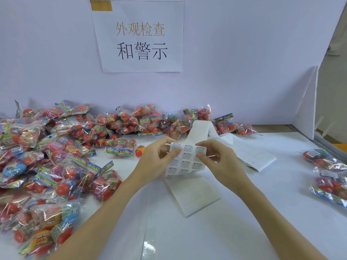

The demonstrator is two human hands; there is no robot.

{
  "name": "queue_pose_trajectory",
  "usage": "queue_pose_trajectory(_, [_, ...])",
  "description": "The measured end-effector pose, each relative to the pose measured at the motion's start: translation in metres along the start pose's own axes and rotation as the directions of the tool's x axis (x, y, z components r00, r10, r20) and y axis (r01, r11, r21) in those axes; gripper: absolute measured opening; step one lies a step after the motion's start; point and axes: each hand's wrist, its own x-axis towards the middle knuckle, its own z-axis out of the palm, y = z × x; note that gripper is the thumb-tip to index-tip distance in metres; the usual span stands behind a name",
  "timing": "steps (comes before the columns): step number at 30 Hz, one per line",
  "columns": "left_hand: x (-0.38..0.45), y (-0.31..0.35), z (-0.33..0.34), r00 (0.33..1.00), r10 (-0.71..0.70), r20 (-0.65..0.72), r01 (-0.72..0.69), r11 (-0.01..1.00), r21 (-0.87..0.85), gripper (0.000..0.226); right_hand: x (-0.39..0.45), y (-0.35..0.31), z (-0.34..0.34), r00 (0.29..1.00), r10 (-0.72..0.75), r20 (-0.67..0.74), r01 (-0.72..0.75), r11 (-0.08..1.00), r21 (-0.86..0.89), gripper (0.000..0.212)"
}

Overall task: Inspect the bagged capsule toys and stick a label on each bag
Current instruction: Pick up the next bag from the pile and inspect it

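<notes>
A sheet of warning labels (185, 159) is pinched between the left hand (159, 158) and the right hand (218, 158).

Bagged capsule toys (56, 156) are heaped at the left of the white table (262, 212); a few labelled bags (326, 171) lie at the right.

A white counter (244, 212) fills the lower part of the view, evenly lit, with a faint glare patch near its front edge; behind it stands a pale lilac wall (234, 72); a white paper sign (139, 37) with two lines of Chinese characters hangs on that wall, a yellow strip (101, 5) at its top left corner; a white partition board (308, 109) closes the counter's right end.
</notes>
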Motion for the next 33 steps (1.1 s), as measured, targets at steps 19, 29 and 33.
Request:
queue_pose_trajectory(19, [0.0, -0.002, 0.01, 0.987, -0.153, 0.042, 0.156, 0.984, -0.084, 0.011, -0.006, 0.005, 0.008, 0.967, -0.212, 0.141, 0.243, 0.934, -0.264, 0.027])
queue_pose_trajectory(29, [-0.002, 0.001, 0.013, 0.971, -0.234, 0.043, 0.237, 0.965, -0.114, 0.016, -0.008, 0.0, 0.004, 0.911, -0.397, 0.114, 0.411, 0.843, -0.347, 0.028])
queue_pose_trajectory(33, [-0.003, 0.002, 0.014, 0.967, -0.25, 0.049, 0.253, 0.963, -0.095, 0.015, -0.006, 0.002, 0.008, 0.922, -0.38, 0.075, 0.386, 0.881, -0.273, 0.022])
